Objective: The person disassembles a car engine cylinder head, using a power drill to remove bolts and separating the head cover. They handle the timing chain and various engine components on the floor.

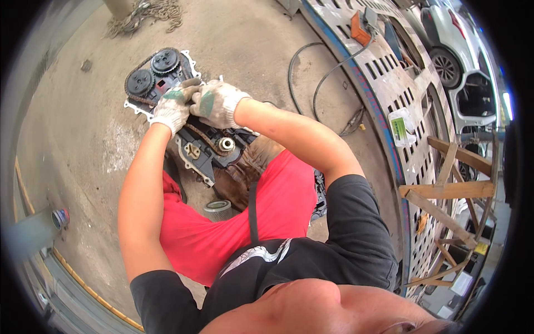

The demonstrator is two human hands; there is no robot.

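Observation:
An engine block lies on the floor in front of me, with two dark cam sprockets at its far end, a timing chain and a small crank sprocket at the near end. My left hand and my right hand, both in white work gloves with green patches, meet over the middle of the engine beside the chain. Their fingers are curled in close together; what they grip is hidden. A brown, oily part and a cylindrical filter are near my legs.
A slotted metal platform runs along the right, holding an orange item and wooden braces. A white car stands beyond. Cables lie on the floor, chains at the back, a grey post at the left.

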